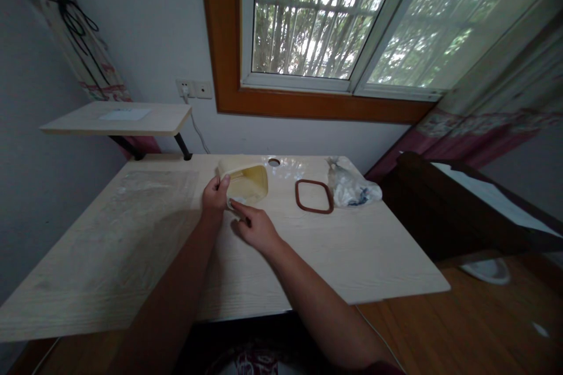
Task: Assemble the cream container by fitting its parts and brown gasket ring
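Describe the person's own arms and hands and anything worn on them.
The left hand and right hand are ungloved; both forearms are bare, with no watch or bracelet visible. A dark, reddish sleeve edge shows at the right upper arm. Rings are too small to tell.

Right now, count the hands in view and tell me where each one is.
2. The left hand grips the left side of the yellow container; the right hand is at its near side, index finger extended. No other hands show.
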`<state>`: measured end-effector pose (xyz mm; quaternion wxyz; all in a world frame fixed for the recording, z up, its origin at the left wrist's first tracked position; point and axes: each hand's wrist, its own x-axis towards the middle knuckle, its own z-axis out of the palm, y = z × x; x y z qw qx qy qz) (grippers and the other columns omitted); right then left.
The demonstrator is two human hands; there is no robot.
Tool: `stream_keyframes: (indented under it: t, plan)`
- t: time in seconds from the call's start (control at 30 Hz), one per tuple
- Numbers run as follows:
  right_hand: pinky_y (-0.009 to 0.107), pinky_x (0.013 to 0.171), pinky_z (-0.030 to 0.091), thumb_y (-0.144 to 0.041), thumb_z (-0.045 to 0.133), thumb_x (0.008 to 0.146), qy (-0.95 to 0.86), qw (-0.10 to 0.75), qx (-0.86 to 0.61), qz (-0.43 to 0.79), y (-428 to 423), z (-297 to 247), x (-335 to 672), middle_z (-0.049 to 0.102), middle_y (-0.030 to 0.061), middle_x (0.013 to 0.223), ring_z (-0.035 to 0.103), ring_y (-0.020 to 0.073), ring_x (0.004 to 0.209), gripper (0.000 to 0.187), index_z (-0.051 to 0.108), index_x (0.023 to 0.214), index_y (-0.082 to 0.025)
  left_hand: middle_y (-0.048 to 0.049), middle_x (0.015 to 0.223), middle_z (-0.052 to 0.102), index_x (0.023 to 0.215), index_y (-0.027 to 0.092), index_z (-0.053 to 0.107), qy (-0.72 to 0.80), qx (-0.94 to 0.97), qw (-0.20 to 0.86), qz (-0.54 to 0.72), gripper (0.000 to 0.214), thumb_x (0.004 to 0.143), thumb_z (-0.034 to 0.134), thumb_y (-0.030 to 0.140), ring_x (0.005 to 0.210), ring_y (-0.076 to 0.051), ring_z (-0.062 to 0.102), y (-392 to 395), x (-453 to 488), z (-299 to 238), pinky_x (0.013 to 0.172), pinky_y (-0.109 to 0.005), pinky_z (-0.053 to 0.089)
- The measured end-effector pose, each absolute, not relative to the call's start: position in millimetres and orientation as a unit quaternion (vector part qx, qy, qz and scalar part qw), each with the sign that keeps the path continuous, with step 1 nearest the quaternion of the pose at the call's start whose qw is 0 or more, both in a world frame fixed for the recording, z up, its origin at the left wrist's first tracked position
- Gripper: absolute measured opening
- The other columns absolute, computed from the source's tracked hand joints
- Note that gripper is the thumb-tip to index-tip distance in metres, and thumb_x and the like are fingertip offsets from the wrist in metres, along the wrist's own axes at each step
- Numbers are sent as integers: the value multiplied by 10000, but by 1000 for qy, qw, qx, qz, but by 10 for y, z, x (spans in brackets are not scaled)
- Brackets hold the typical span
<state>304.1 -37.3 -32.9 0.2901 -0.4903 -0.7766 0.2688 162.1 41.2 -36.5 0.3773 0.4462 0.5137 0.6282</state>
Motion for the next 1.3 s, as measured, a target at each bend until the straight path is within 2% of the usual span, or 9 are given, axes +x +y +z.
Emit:
stream_keyframes:
  t: [0.17,0.43,0.63,0.9,1.3]
  plan:
    - [291,1142,416,-148,490,850,-802,287,-470,231,-391,-314,3043,550,3,1502,562,156,1336,658,490,1504,-220,23,633,520,706,201,551,514,441,376,633,427,785,626,614,565,-129,492,458,1596,-412,541,-236,411]
    - [261,1145,410,-161,469,906,-807,250,-499,190,-421,-233,3070,571,-10,1486,569,136,1324,583,515,1481,-242,29,616,517,688,201,526,517,440,370,633,431,778,623,610,557,-122,487,428,1623,-382,532,-230,411]
    - [268,1114,446,-169,467,915,-799,196,-545,163,-431,-161,3070,514,-46,1535,548,138,1345,580,513,1479,-299,31,620,512,681,204,520,520,438,370,633,423,768,623,605,557,-122,482,394,1649,-334,532,-233,406]
    - [285,1039,507,-223,463,921,-782,184,-583,124,-403,-201,3113,486,-41,1559,620,167,1255,557,514,1471,-296,30,610,514,659,209,499,519,448,366,629,416,769,633,587,550,-121,467,423,1630,-378,531,-230,402]
    - [355,930,568,-302,416,964,-745,137,-649,77,-376,-176,3144,432,26,1599,702,215,1094,542,464,1504,-293,43,574,461,622,214,465,533,456,353,619,415,747,641,568,531,-113,437,409,1639,-350,497,-223,356]
